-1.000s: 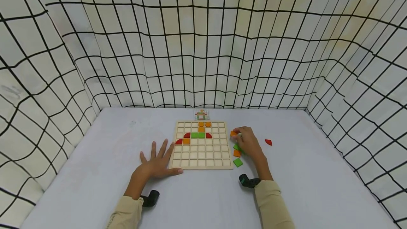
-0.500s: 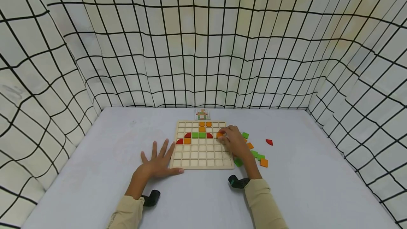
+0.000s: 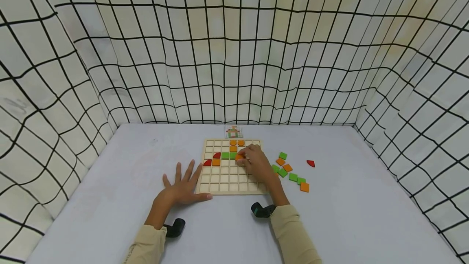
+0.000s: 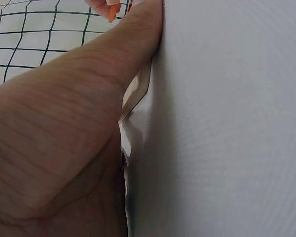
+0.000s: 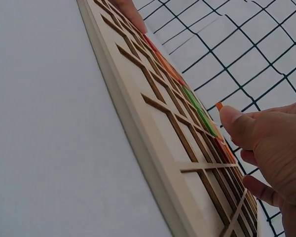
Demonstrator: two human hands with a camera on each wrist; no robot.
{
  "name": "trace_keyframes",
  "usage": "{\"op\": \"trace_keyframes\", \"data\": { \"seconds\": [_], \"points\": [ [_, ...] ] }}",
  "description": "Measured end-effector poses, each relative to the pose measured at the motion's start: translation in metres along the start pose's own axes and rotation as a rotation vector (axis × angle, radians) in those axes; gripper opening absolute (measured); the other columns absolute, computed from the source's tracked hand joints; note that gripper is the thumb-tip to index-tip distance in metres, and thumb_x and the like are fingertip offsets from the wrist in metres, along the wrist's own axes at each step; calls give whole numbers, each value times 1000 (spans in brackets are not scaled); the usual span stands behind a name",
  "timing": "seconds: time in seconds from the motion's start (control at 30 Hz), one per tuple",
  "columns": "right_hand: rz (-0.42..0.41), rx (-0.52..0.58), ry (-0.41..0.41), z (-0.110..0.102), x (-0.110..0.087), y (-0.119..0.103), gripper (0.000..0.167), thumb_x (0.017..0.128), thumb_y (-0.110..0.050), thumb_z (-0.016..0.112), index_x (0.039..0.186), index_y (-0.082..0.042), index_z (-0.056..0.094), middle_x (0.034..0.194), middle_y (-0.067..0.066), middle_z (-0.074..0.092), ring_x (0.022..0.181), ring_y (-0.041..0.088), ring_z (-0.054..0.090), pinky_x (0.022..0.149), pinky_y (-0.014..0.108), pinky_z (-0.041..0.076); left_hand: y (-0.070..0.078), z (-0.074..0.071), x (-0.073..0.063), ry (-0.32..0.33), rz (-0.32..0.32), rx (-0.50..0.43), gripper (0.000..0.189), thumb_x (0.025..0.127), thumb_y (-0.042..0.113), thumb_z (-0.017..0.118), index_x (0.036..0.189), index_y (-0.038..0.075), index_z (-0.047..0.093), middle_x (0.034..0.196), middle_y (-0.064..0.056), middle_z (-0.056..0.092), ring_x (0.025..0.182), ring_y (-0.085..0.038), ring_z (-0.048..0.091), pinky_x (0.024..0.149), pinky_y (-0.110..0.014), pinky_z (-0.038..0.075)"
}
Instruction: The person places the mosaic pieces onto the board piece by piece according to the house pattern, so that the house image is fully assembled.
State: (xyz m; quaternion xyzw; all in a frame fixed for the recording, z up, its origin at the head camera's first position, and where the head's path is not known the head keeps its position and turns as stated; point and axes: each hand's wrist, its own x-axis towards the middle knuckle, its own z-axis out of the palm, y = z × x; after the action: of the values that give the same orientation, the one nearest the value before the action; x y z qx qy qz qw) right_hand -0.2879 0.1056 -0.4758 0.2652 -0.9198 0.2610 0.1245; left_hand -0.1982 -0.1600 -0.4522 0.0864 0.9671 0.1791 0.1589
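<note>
A wooden grid board [image 3: 224,179] lies on the white table. My left hand [image 3: 180,190] rests flat with fingers spread at its left edge, the thumb along the near corner. Over the board's middle, my right hand [image 3: 259,165] pinches an orange square tile [image 5: 219,105] between thumb and fingertips, raised above the cells in the right wrist view. Set in the board are green squares [image 3: 225,155], red quarter-round tiles [image 3: 207,163], orange squares [image 3: 216,162] and two orange round tiles [image 3: 233,143]. The right hand hides some cells.
Loose green tiles [image 3: 283,172] and orange tiles [image 3: 304,187] lie scattered right of the board. A red quarter-round tile [image 3: 310,163] sits farther right. Behind the board is a small picture card [image 3: 233,132]. Black netting [image 3: 234,64] over white walls surrounds the table.
My right hand took an orange square tile from the loose pieces and moved left over the board with it. Several loose tiles beside the board came into view. The left hand stays put.
</note>
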Motion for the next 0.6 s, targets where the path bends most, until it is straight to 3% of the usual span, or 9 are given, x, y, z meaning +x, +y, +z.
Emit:
{"op": "trace_keyframes", "data": {
  "seconds": [0.2,0.47,0.6],
  "points": [
    [6,-9,-36,4,5,-13,30,92,-31,65,110,-7,69,108,8,63,101,23,54,86,38,49,-1,1,2,14,6,18,113,76,74,63,158,13,13,164,-19,-4,145,-52,-16,100,-82,-9],
    [19,-26,-45,15,10,-22,33,92,-36,66,110,-9,70,116,8,64,112,23,56,96,37,48,-1,2,1,20,-8,39,113,76,73,64,158,13,13,164,-19,-3,145,-54,-14,100,-83,-6],
    [21,-36,-37,20,13,-25,33,91,-38,67,109,-10,71,116,7,66,112,24,57,94,38,49,-1,1,1,22,-6,34,113,77,72,64,158,12,13,164,-20,-2,145,-54,-14,100,-83,-6]
  ]
}}
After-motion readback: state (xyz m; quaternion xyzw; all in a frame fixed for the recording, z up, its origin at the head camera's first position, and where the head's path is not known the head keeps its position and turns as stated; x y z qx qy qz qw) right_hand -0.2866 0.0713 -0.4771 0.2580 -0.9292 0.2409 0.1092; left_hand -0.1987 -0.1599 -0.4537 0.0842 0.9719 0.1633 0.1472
